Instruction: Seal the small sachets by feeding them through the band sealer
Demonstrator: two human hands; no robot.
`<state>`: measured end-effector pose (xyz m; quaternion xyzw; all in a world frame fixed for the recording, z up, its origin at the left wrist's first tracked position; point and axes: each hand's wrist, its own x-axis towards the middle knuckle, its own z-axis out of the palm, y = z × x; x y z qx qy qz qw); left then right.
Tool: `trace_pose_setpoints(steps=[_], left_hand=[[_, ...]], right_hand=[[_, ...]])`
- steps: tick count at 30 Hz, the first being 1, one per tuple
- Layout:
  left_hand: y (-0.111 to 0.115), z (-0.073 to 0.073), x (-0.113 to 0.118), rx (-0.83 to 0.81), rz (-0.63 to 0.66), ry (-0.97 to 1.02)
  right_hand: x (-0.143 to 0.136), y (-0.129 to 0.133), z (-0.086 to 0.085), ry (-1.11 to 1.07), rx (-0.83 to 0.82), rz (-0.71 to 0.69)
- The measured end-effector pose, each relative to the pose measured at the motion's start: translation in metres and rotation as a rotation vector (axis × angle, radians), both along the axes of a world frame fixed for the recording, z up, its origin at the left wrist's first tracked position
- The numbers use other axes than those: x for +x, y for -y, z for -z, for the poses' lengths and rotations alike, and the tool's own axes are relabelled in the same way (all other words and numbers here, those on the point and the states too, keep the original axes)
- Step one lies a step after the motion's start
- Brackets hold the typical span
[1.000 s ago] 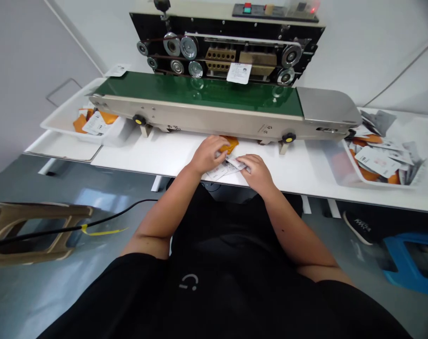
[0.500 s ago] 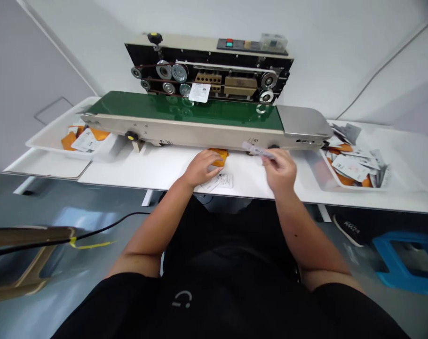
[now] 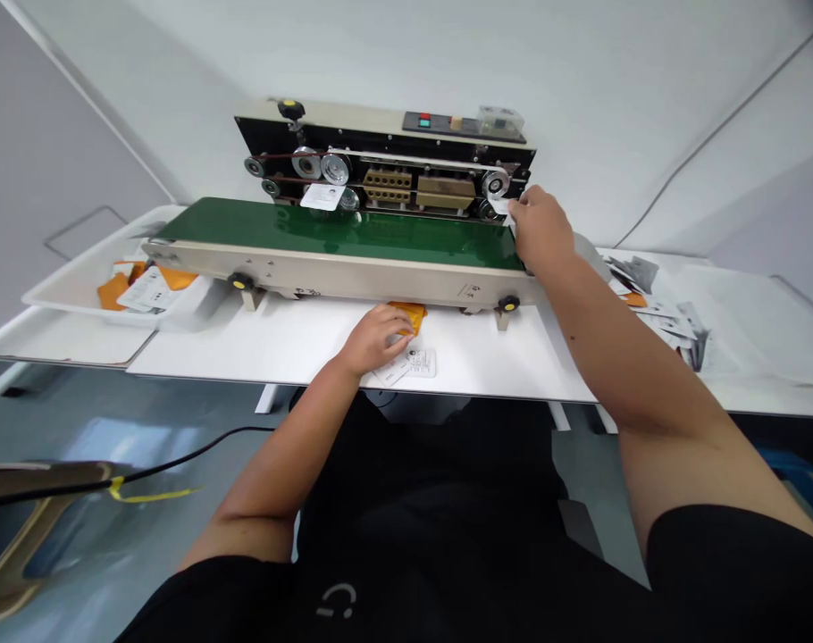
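Observation:
My right hand (image 3: 542,230) is closed on a small white packet (image 3: 499,206) at the right end of the sealing machine (image 3: 460,154), beside its rollers. Close to the table's front edge, my left hand (image 3: 374,339) rests with bent fingers at an orange packet (image 3: 410,314); whether it grips the packet is hard to tell. White printed packets (image 3: 423,363) lie just under and right of that hand. Another white packet (image 3: 322,196) stands at the machine's rollers, above the green belt (image 3: 259,227).
A white bin (image 3: 51,288) with orange and white packets is at the left. More packets (image 3: 674,321) fill a bin at the right, partly behind my right arm. Black knobs (image 3: 508,304) stick out under the belt. A cable (image 3: 198,444) crosses the floor at left.
My right hand has moved up from the table to the machine's right end with its white packet. The packet at the rollers has travelled left. My left hand stays by the orange packet.

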<state>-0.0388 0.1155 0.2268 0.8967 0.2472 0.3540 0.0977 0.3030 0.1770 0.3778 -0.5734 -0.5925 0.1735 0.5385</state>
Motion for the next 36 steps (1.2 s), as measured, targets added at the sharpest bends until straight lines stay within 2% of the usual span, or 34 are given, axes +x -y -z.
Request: trace_pose_setpoints(steps=[3,6,8,9,12,13,15,18,21,24,29,32,34,36], left_hand=[[0.000,0.000,-0.001,0.004,0.001,-0.006],[0.000,-0.001,-0.002,0.037,-0.041,0.021],[0.001,-0.002,-0.005,0.068,-0.120,0.074],[0.002,-0.002,-0.006,0.085,-0.166,0.110],[0.004,-0.004,-0.009,0.118,-0.282,0.227],[0.005,-0.004,-0.009,0.124,-0.306,0.258],[0.006,-0.004,-0.010,0.129,-0.332,0.298],[0.005,-0.003,-0.009,0.134,-0.339,0.316],[0.004,-0.003,-0.008,0.130,-0.355,0.311],[0.004,-0.003,-0.007,0.131,-0.352,0.303],[0.006,-0.004,-0.007,0.106,-0.353,0.345],[0.007,-0.004,-0.008,0.069,-0.382,0.367],[0.006,-0.004,-0.008,0.062,-0.372,0.355],[0.006,-0.003,-0.007,0.064,-0.358,0.332]], right_hand=[[-0.009,0.002,0.006,0.251,0.107,-0.007],[-0.030,0.034,0.024,0.436,0.183,0.058],[-0.057,0.072,0.047,0.493,0.167,0.019],[-0.074,0.093,0.062,0.518,0.136,-0.046],[-0.125,0.147,0.110,0.669,0.022,-0.397],[-0.138,0.159,0.125,0.688,-0.005,-0.466],[-0.156,0.171,0.148,0.691,-0.039,-0.532],[-0.159,0.169,0.167,0.641,-0.076,-0.522],[-0.151,0.162,0.172,0.581,-0.112,-0.531],[-0.146,0.161,0.173,0.425,-0.072,-0.499],[-0.138,0.165,0.170,-0.026,0.089,-0.196],[-0.120,0.159,0.156,-0.309,0.055,-0.033],[-0.103,0.150,0.139,-0.536,0.046,0.031],[-0.082,0.140,0.118,-0.645,0.079,0.037]])
